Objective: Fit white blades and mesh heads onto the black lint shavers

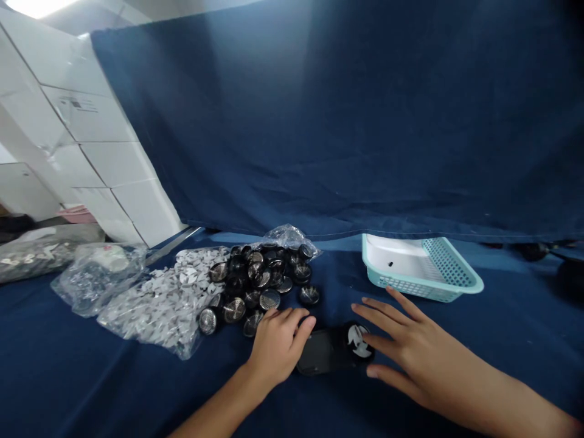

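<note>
My left hand (pixel 279 342) is at the front edge of a pile of black round parts (pixel 262 277) with patterned silvery faces. Its fingers curl together with the thumb close to the index finger; whatever lies in them, if anything, is hidden. My right hand (pixel 413 347) has its fingers spread, holding nothing visible. Just under its fingertips sits a black round part with a grey-white bladed piece (pixel 358 340) in it. Between both hands a flat, dark, phone-like slab (pixel 322 351) lies on the blue cloth, close against my left hand.
A clear bag of many small grey-white pieces (pixel 159 304) spreads left of the pile. Farther left are another plastic bag (pixel 98 274) and stacked white boxes (pixel 114 152). A light-teal basket (pixel 465 283) stands at the back right. Behind hangs a dark blue curtain (pixel 342 121).
</note>
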{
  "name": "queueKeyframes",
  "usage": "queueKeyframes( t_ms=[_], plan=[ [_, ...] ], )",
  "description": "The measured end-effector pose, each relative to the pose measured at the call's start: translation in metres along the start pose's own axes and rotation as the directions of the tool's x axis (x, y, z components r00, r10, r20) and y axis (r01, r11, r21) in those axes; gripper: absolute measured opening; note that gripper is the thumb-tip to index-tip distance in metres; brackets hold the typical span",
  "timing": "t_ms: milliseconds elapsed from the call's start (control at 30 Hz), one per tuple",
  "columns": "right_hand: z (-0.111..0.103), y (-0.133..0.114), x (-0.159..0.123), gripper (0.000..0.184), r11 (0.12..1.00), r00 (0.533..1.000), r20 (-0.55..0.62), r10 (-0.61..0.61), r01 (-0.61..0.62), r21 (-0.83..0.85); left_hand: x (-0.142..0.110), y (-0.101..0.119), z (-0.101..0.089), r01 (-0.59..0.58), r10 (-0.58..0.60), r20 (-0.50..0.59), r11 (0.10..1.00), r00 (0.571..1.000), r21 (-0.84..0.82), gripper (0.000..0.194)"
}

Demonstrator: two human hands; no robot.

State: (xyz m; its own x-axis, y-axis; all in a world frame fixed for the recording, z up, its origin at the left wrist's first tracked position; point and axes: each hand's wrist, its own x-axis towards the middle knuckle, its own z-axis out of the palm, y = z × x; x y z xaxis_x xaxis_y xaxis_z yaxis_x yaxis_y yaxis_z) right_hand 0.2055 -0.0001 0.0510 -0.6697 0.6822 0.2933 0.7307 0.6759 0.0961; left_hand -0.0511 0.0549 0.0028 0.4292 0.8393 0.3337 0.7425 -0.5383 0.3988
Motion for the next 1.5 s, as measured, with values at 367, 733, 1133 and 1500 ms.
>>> queueKeyframes(
  t_ms=[367,733,1133,1500],
  plan=[
    [0.007,0.013,0.002,0.029,0.988,0.984,0.149,0.101,-0.117,0.101,0.012,-0.029,-0.030,-0.034,0.196,0.546,0.956,0.814,-0.292,0.048],
    [0.003,0.011,0.006,0.020,0.981,0.989,0.117,0.087,-0.106,0.165,0.007,-0.015,-0.044,-0.114,0.168,0.577,0.985,0.800,-0.128,0.053],
    [0.009,0.008,0.006,0.013,0.980,0.999,-0.011,0.031,-0.028,0.197,0.018,-0.008,-0.102,0.031,-0.003,0.383,0.997,0.924,-0.068,0.050],
    [0.003,-0.011,0.003,0.031,0.983,0.998,-0.005,-0.057,0.057,0.175,0.070,0.059,-0.117,-0.163,0.263,0.288,0.930,0.921,-0.329,0.056]
  ],
)
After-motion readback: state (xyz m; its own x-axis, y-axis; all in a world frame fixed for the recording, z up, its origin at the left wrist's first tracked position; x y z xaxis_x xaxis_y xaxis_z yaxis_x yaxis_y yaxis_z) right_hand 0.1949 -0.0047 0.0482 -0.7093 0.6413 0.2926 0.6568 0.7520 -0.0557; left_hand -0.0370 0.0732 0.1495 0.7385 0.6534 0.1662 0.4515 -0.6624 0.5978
